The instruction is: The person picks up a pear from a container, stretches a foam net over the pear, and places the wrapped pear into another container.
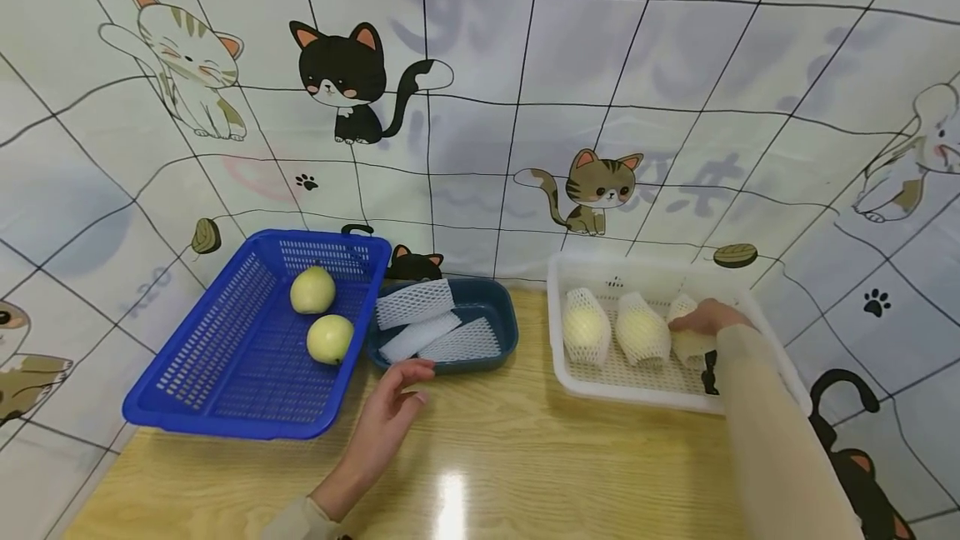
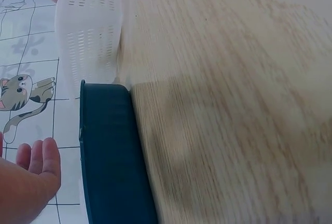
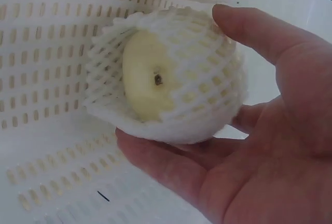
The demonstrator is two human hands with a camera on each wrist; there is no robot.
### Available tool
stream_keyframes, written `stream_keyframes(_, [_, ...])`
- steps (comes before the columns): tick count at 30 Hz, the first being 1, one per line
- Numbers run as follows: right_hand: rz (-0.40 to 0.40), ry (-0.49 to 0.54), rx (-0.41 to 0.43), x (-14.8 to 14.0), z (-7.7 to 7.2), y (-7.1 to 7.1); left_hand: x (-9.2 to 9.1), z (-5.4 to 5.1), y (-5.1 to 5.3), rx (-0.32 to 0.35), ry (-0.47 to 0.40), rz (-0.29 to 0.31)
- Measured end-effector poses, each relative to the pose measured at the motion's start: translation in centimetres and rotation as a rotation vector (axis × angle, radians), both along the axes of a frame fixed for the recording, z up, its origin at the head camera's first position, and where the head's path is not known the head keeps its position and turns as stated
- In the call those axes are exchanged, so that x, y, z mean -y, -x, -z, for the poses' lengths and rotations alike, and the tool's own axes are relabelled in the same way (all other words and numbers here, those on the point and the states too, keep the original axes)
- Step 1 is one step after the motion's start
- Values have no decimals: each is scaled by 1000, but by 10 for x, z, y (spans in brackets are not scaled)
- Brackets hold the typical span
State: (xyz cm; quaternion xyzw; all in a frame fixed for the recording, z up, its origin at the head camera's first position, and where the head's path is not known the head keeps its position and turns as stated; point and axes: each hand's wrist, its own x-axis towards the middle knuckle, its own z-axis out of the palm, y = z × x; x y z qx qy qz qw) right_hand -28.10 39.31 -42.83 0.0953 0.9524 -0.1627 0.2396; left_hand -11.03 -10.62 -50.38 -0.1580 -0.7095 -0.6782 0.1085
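My right hand (image 1: 705, 319) is in the white basket (image 1: 637, 395) and holds a pale yellow apple (image 3: 150, 79) in a white foam net (image 3: 207, 94). The thumb lies on one side of the net and the fingers on the other, and the fruit's end shows through the net's opening. Two more netted apples, one on the left (image 1: 587, 327) and one in the middle (image 1: 642, 330), stand beside it. My left hand (image 1: 386, 415) hovers, fingers loosely bent and holding nothing, before the dark teal tub (image 1: 480, 365). Several flat foam nets (image 1: 461, 342) lie in that tub.
A blue basket (image 1: 232, 357) on the left holds two bare yellow-green apples, an upper one (image 1: 312, 290) and a lower one (image 1: 330, 339). All containers stand on a wooden table (image 1: 540, 457). A cat-patterned cloth (image 1: 480, 132) rises behind and at both sides.
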Motion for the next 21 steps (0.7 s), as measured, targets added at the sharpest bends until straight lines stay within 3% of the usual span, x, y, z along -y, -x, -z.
stream_keyframes(7, [-51, -13, 1, 4, -17, -14, -1, -3, -1, -5, -2, 6])
stream_keyframes(12, [-57, -4, 2, 5, -20, -23, -1, -4, -2, -47, -1, 15])
stream_keyframes(16, [-55, -10, -65, 11, -24, -30, 4, -9, -2, -75, 1, 6])
stream_keyframes(21, [-93, 2, -192, 22, -34, -44, 14, -19, -5, -72, 65, -38])
